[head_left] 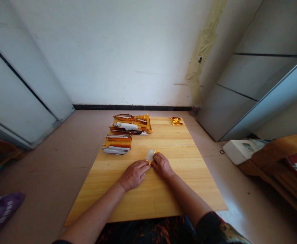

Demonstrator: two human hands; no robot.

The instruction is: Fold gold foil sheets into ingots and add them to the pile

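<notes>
A small sheet of gold foil paper (150, 155) with a pale grey-white face lies on the wooden table in front of me, its gold showing along the edges. My left hand (135, 173) is at its near left corner, with the fingers pressed together on the edge. Curled over the right side of the sheet, my right hand (163, 165) grips it between thumb and fingers. The fingertips of both hands nearly meet at the near edge, and part of the sheet is hidden under them.
Stacks of folded gold and white paper (117, 137) stand at the table's far left. Crumpled gold foil (176, 121) lies at the far right corner. Beyond the wooden table (107, 200) are a white wall, a grey cabinet (240, 91), a white box (240, 150) and a purple bag (3, 211).
</notes>
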